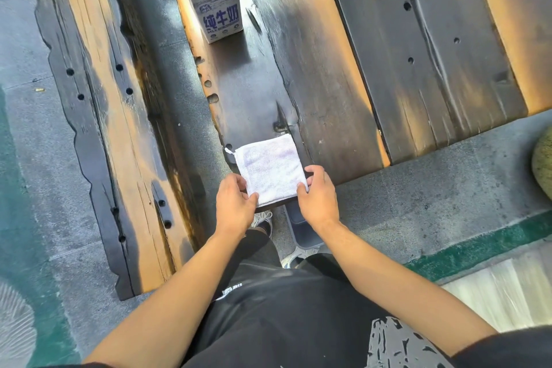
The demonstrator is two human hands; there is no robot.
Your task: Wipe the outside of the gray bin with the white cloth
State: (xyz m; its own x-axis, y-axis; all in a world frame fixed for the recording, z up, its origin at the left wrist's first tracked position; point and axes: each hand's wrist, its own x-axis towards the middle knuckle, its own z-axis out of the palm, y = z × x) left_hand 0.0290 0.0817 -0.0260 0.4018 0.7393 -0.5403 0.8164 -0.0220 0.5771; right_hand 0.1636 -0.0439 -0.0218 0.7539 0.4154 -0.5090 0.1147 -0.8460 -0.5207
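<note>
The left hand (236, 203) and right hand (317, 194) are pinched on the near corners of the white cloth (270, 170), thumbs on top, so it's gripped from both sides. The cloth is laid folded on the near end of the dark wooden bench (298, 69), with a milk carton (217, 0) further up. The gray bin (301, 230) is tucked below on the pavement, mostly hidden. Looks like the pick-up step; no wiping done yet. Next the cloth needs to be lifted and brought down to the bin's side.
</note>
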